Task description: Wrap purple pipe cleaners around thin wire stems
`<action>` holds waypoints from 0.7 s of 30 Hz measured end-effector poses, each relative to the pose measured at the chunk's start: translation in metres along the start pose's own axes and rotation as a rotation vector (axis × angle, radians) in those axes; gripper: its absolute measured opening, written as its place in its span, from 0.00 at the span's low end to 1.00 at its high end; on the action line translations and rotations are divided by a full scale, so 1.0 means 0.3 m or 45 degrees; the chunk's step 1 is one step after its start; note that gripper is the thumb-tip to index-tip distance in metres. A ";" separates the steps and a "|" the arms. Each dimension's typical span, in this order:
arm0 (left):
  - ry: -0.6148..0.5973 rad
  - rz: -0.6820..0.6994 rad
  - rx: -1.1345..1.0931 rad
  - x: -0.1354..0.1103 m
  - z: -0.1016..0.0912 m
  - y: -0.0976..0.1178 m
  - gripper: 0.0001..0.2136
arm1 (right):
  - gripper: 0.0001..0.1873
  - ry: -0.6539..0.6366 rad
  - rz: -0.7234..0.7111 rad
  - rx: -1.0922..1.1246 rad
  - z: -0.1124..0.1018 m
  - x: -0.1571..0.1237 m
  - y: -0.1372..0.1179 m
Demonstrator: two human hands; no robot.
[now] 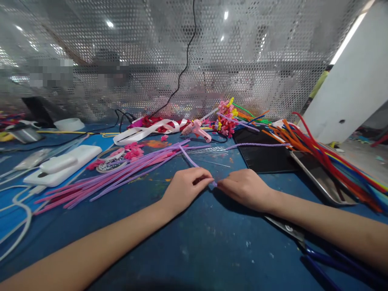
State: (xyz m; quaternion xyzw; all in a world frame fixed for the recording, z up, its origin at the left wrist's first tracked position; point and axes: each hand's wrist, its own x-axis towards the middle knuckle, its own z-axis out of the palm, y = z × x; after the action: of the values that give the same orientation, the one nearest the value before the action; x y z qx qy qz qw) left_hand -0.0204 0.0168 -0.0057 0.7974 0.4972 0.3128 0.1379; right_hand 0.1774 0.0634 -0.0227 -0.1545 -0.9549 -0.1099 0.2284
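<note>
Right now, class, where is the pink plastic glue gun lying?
In the head view, the pink plastic glue gun lies at the far middle of the blue table, between the white ribbon on its left and the cluster of pink pipe-cleaner flowers on its right.

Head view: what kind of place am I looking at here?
Likely a craft workbench in a workshop. Piles of pipe cleaners cover the blue table, a pink glue gun lies behind, and both hands pinch a purple pipe cleaner. A perforated metal screen backs the bench.
</note>
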 end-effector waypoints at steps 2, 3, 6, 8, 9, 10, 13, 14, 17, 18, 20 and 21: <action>-0.012 0.297 0.193 -0.001 -0.005 -0.015 0.09 | 0.18 0.011 0.038 0.020 0.005 -0.004 0.003; -0.027 0.429 0.284 -0.001 -0.007 -0.023 0.09 | 0.18 0.015 0.049 0.023 0.006 -0.006 0.004; -0.034 0.685 0.556 0.000 -0.009 -0.043 0.10 | 0.19 0.008 0.058 0.026 0.007 -0.008 0.006; 0.030 0.775 0.707 0.002 -0.010 -0.049 0.09 | 0.19 0.005 0.037 0.029 0.006 -0.008 0.005; 0.074 0.812 0.766 0.003 -0.011 -0.049 0.10 | 0.19 0.007 0.026 0.033 0.006 -0.008 0.004; 0.113 0.847 0.812 0.005 -0.012 -0.047 0.10 | 0.19 0.012 0.012 0.039 0.005 -0.007 0.002; 0.185 0.933 0.888 0.011 -0.019 -0.039 0.12 | 0.19 0.040 -0.027 0.064 0.003 -0.006 -0.004; 0.206 0.959 0.892 0.013 -0.021 -0.037 0.12 | 0.19 0.054 -0.040 0.071 0.002 -0.006 -0.005; 0.248 1.047 0.873 0.021 -0.025 -0.038 0.11 | 0.19 0.095 -0.061 0.080 0.000 -0.008 -0.008; 0.247 1.066 0.860 0.023 -0.025 -0.041 0.11 | 0.19 0.105 -0.057 0.083 -0.001 -0.009 -0.008; 0.234 1.060 0.806 0.025 -0.022 -0.050 0.14 | 0.19 0.109 -0.038 0.092 -0.001 -0.011 -0.006; 0.217 1.030 0.756 0.025 -0.020 -0.054 0.15 | 0.19 0.103 -0.032 0.097 -0.001 -0.011 -0.005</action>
State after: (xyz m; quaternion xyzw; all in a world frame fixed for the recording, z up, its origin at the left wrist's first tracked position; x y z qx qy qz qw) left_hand -0.0333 0.0305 -0.0070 0.9026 0.2255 0.2503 -0.2679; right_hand 0.1799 0.0612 -0.0241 -0.1292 -0.9502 -0.0826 0.2713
